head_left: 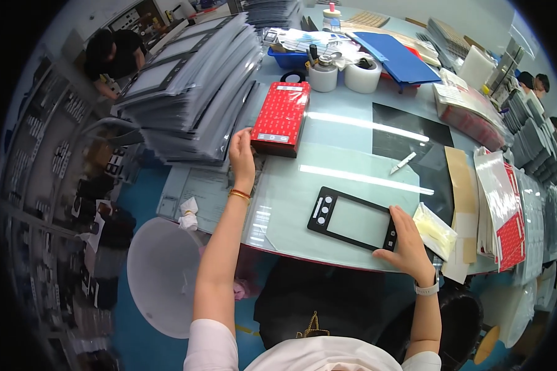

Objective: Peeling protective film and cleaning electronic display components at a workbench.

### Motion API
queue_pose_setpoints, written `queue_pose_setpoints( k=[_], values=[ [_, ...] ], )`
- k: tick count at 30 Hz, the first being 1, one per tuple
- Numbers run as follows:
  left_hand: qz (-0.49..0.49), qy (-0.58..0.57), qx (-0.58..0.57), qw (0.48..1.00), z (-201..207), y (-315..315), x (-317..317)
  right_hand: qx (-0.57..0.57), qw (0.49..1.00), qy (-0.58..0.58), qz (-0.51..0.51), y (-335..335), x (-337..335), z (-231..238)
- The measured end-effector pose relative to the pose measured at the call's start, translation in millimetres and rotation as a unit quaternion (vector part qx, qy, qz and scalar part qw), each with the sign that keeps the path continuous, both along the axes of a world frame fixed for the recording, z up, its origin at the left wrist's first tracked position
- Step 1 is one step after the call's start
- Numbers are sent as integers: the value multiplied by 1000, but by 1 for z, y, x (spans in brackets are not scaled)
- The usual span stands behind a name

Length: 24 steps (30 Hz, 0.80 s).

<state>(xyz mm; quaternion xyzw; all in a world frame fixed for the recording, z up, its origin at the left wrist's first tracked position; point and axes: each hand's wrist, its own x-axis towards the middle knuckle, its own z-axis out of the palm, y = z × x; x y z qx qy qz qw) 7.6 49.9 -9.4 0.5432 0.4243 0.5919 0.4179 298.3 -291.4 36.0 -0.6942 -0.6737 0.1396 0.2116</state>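
Note:
A black-bordered panel (pixel 350 226) with a clear window lies on the glass-topped table, white round marks at its left end. My right hand (pixel 406 246) grips its right end, the thumb at the near edge and the fingers at the far corner. Farther left stands a red box (pixel 281 115) with small pale printing and a dark lower side. Along that box's left side my left hand (pixel 242 159) rests with its fingers stretched out, apparently touching the near left corner.
Tall stacks of film-wrapped panels (pixel 195 93) rise at the left. Tape rolls (pixel 323 75) and a blue folder (pixel 399 57) lie at the back. A white tool (pixel 403 162), a pale yellow packet (pixel 435 230) and red-white sheets (pixel 500 210) are rightward. A white bin (pixel 158 278) stands below the table's left edge.

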Motion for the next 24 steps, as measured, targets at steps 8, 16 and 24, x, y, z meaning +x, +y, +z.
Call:
queue_pose_setpoints(
  k=[8,16,24],
  values=[
    [0,10,-19,1000,8,8,5,-5,1000,14,-4,5,1,0],
    [-17,-43,-38,998,6,2,6,-8,999,28,-14,5,-1,1],
    [-54,-22,-1,998,-7,-3,-10,-5,999,29,-14,4,-4,0]
  ],
)
